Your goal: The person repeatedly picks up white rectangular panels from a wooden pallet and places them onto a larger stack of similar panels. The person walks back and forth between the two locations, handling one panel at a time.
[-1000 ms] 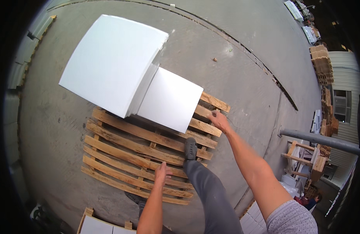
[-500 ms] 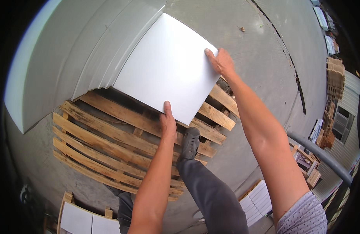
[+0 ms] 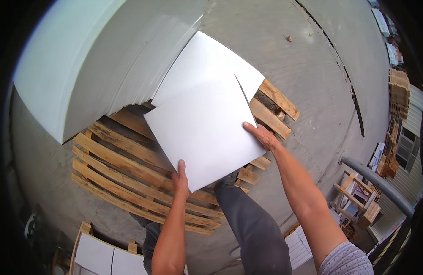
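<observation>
Both my hands hold a flat white square panel (image 3: 204, 133), tilted in front of me above the wooden pallet (image 3: 142, 178). My left hand (image 3: 180, 181) is closed on its near left corner, thumb on the top face. On the right edge, my right hand (image 3: 262, 136) grips with its thumb on top and fingers mostly hidden underneath. Beyond it lies another white panel (image 3: 211, 57), partly covered by the held one. A tall stack of pale panels (image 3: 115, 68) rises right beside that one. How thick the held panel is, I cannot tell.
My feet and grey trouser legs (image 3: 252, 224) are at the pallet's near side. White panels (image 3: 94, 254) rest on another pallet at the lower left. More white pieces (image 3: 300, 245) lie lower right, near a grey pipe (image 3: 376, 185) and a wooden frame (image 3: 353, 197).
The held panel has come away from the one beneath, moving toward me and turning. Both hands have come nearer with it, and the lower panel now shows beyond. The view has shifted slightly.
</observation>
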{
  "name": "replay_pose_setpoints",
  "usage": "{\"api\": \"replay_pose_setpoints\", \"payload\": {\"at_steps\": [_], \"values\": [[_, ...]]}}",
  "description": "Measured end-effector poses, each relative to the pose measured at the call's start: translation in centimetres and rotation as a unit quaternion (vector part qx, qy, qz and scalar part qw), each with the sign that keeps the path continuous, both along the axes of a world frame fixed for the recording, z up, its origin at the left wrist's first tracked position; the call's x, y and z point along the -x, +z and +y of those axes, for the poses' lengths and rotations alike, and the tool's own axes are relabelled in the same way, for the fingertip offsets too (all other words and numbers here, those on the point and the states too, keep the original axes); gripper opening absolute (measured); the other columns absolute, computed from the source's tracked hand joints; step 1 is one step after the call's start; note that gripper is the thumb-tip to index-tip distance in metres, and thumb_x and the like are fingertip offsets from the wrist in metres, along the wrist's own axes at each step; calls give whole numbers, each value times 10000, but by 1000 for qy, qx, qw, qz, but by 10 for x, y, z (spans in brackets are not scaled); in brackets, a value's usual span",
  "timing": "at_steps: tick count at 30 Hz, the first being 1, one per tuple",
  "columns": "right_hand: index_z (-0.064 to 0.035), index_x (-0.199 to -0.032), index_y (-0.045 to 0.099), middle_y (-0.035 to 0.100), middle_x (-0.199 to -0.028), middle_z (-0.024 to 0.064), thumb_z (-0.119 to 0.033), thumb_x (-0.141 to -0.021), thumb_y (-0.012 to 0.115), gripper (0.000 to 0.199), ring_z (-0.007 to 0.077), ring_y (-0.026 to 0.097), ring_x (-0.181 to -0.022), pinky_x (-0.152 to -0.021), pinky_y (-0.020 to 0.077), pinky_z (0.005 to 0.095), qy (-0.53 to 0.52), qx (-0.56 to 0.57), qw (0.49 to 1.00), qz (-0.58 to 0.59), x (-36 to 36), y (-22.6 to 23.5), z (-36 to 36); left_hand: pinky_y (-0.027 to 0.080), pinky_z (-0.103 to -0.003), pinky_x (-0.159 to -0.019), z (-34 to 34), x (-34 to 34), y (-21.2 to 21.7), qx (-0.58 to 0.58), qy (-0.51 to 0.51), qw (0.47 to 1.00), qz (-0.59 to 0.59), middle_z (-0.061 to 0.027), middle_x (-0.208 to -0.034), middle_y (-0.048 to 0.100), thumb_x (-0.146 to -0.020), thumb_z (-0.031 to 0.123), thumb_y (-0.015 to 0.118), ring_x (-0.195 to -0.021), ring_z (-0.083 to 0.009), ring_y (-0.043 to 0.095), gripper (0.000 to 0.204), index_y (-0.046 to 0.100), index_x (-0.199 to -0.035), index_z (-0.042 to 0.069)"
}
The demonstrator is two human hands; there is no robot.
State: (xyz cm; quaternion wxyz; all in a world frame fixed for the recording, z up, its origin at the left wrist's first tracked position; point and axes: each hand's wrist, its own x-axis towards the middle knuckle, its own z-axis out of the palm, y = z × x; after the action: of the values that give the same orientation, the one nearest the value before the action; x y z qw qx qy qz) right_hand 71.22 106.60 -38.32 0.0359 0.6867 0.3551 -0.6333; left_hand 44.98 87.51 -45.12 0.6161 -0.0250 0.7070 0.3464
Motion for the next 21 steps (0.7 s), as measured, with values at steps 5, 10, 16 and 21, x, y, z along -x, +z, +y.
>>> {"api": "replay_pose_setpoints", "payload": {"at_steps": [5,10,16,21], "values": [[65,-1117,543,599,-1019,198,-545,-777,547,699,240,584,-914,-800,451,339,29,64,997,-41,35,51,-41,438,-318,-819,-34,30,74,85,1,996,-16,-182,-1041,584,-830,566,500,-950,-231,560,745,496,-1119,-121],[76,-1068,586,590,-1065,231,-574,-777,530,715,276,578,-975,-848,424,335,28,56,995,-78,79,118,-90,409,-348,-851,-58,91,152,194,-154,969,19,-204,-1084,587,-813,644,425,-994,-295,553,818,541,-1096,-114],[67,-1130,545,550,-1157,226,-567,-802,493,716,284,511,-1100,-950,350,354,242,175,939,-168,139,178,-149,379,-364,-907,-149,170,211,201,-86,955,-200,-230,-1277,439,-913,473,372,-1113,-308,473,660,370,-1292,-68],[72,-1103,559,573,-1107,235,-570,-803,479,713,279,530,-1076,-931,360,351,295,205,915,-184,215,265,-250,402,-349,-917,-297,203,296,206,15,948,-243,-174,-1227,509,-929,425,355,-1114,-266,504,570,426,-1252,-40]]}}
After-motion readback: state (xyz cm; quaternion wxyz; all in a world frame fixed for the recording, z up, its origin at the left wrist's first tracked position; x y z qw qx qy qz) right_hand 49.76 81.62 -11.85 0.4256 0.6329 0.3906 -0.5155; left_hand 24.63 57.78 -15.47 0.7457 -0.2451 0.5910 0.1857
